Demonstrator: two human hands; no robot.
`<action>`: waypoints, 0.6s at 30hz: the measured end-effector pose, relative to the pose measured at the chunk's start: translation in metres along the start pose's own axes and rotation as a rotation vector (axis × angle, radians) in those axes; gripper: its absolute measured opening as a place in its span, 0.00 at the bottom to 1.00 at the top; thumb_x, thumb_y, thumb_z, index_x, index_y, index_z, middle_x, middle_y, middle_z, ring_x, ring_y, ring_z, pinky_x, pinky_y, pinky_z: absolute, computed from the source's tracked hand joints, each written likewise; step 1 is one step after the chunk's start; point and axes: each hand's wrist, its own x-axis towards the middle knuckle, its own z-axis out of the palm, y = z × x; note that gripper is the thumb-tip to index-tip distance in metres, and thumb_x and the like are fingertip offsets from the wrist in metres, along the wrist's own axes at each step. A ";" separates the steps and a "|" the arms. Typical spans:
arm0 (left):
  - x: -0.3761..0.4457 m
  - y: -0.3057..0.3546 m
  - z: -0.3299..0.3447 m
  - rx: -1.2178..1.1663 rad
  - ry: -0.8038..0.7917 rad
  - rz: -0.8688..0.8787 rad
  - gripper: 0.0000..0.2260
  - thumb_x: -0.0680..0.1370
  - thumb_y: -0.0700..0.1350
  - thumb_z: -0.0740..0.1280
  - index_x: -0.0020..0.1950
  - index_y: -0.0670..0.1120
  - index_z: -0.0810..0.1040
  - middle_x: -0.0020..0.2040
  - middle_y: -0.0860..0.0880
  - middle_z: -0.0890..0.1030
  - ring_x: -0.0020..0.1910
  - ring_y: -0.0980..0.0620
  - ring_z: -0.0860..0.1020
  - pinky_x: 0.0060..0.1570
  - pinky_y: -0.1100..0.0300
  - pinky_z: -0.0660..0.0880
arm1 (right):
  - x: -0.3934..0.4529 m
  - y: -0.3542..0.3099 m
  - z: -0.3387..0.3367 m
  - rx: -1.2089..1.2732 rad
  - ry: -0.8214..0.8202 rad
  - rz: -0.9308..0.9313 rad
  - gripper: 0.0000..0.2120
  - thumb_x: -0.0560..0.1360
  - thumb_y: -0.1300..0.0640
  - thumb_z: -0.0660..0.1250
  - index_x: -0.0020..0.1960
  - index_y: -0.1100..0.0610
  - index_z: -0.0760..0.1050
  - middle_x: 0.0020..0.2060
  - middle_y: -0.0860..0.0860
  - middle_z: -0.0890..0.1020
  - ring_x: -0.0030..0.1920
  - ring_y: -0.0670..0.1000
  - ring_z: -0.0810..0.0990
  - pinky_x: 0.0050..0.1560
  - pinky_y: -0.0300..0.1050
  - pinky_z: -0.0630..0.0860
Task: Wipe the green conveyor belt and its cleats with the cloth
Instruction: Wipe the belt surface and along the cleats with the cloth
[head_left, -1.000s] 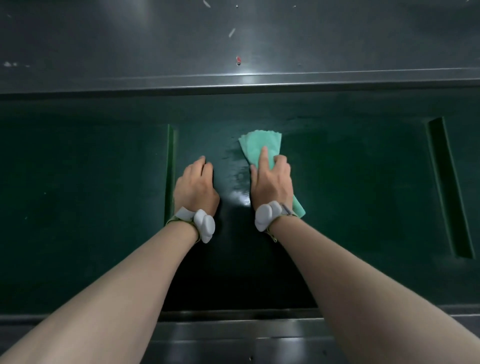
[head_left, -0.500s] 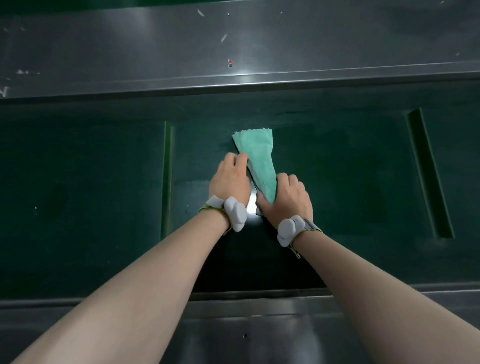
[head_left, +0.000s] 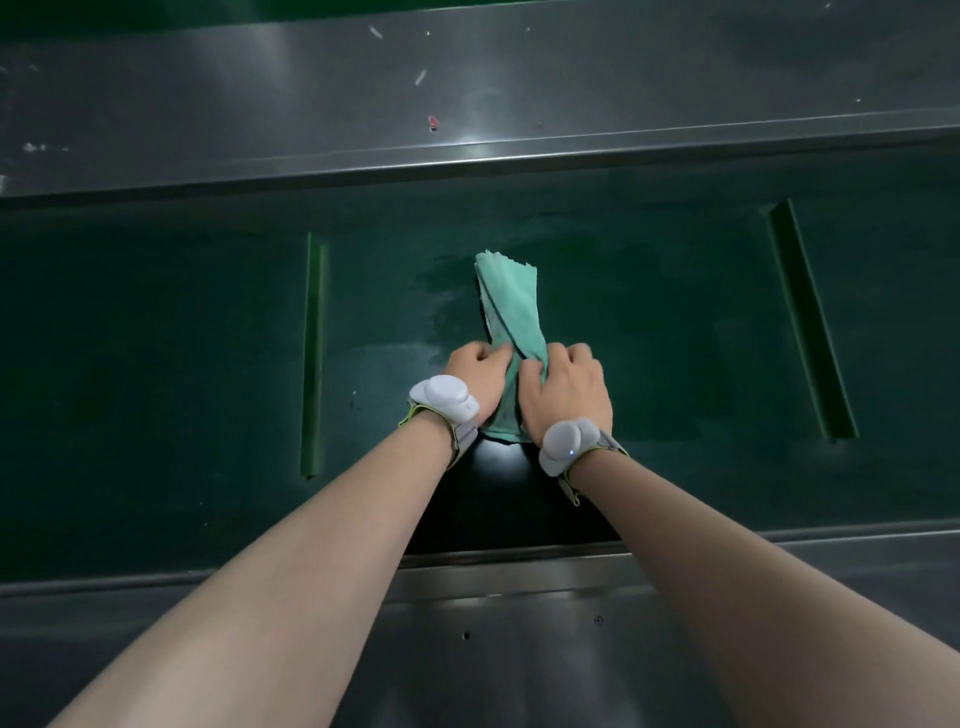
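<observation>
A light green cloth (head_left: 511, 301) lies bunched lengthwise on the dark green conveyor belt (head_left: 649, 332). My left hand (head_left: 475, 371) grips its near part from the left. My right hand (head_left: 569, 387) grips it from the right, fingers curled round the fabric. The cloth's far end spreads flat on the belt, and its near end pokes out between my wrists. One raised cleat (head_left: 312, 353) runs across the belt to the left, another cleat (head_left: 810, 322) to the right. A damp sheen shows on the belt around the cloth.
A steel side rail (head_left: 467, 104) with small specks of debris borders the belt at the far side. A steel frame edge (head_left: 519, 613) borders it on the near side, under my forearms.
My left hand moved right from the belt onto the cloth. My right hand went from pressing flat to gripping, and both hands gathered the cloth into a narrow bunch.
</observation>
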 end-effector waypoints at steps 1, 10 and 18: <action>-0.001 -0.002 0.001 0.007 0.026 0.007 0.15 0.78 0.58 0.65 0.45 0.47 0.77 0.37 0.53 0.77 0.33 0.52 0.72 0.33 0.58 0.66 | 0.001 -0.001 -0.001 0.022 0.022 0.031 0.15 0.80 0.50 0.57 0.60 0.57 0.73 0.54 0.56 0.75 0.54 0.60 0.73 0.49 0.53 0.73; -0.005 -0.023 -0.009 -0.025 0.241 0.003 0.11 0.82 0.54 0.63 0.54 0.47 0.73 0.42 0.53 0.76 0.38 0.49 0.74 0.35 0.57 0.65 | 0.024 -0.004 -0.004 0.139 -0.014 0.132 0.13 0.84 0.52 0.56 0.65 0.55 0.71 0.51 0.55 0.81 0.50 0.61 0.79 0.44 0.50 0.75; -0.012 -0.029 -0.026 -0.066 0.336 -0.031 0.11 0.81 0.47 0.65 0.61 0.47 0.71 0.53 0.48 0.82 0.49 0.41 0.80 0.53 0.50 0.77 | 0.032 -0.006 -0.001 0.312 -0.105 0.403 0.19 0.81 0.49 0.59 0.71 0.49 0.68 0.53 0.49 0.82 0.36 0.49 0.75 0.32 0.39 0.56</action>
